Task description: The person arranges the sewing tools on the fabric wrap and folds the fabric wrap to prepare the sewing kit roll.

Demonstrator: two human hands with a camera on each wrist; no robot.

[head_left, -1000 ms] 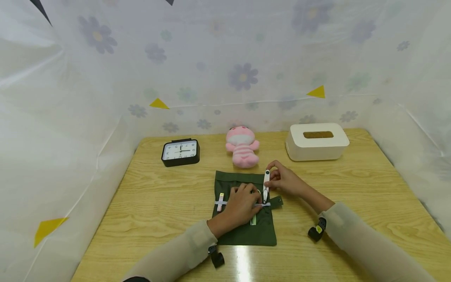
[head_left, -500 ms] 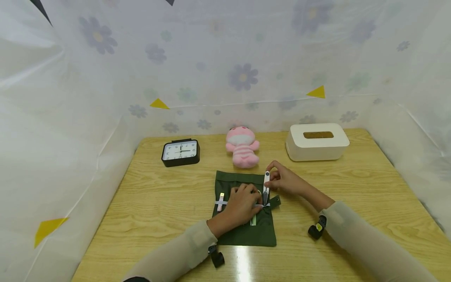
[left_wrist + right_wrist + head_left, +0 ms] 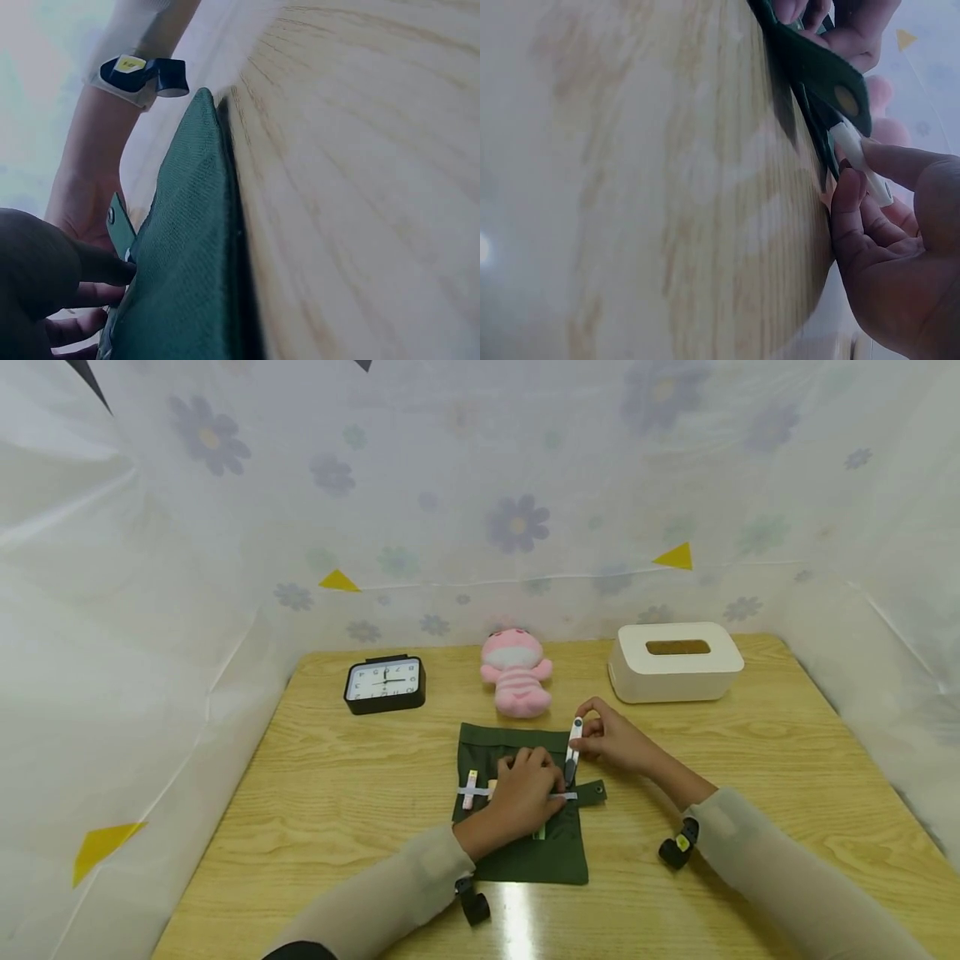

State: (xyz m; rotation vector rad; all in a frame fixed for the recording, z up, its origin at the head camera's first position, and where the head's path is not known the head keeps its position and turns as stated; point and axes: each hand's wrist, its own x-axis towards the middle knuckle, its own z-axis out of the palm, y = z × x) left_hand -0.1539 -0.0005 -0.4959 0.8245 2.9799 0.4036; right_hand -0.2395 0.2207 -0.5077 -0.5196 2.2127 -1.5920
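A dark green fabric tool roll [image 3: 532, 864] lies spread on the table, a pale elastic band [image 3: 467, 791] running across it. My left hand [image 3: 521, 789] rests over its middle and pinches the band near the right side. Between thumb and fingers of my right hand [image 3: 615, 743] is a slim white tool [image 3: 575, 733] with a dark tip; its exact kind is unclear. The tool slants, tip down at the band by the roll's right edge. In the right wrist view the white tool [image 3: 861, 161] is close to the snap flap [image 3: 825, 75].
A small pink-and-white stick [image 3: 470, 791] sits under the band at left. Behind the roll are a pink plush toy [image 3: 517, 672], a black-framed clock [image 3: 385, 683] to the left, and a white tissue box [image 3: 675, 672] to the right. A flowered sheet [image 3: 480, 527] hangs around the table.
My right hand has shifted slightly right with the white tool, which is now more slanted. My left hand has slid a little right along the band, and the side flap has moved slightly.
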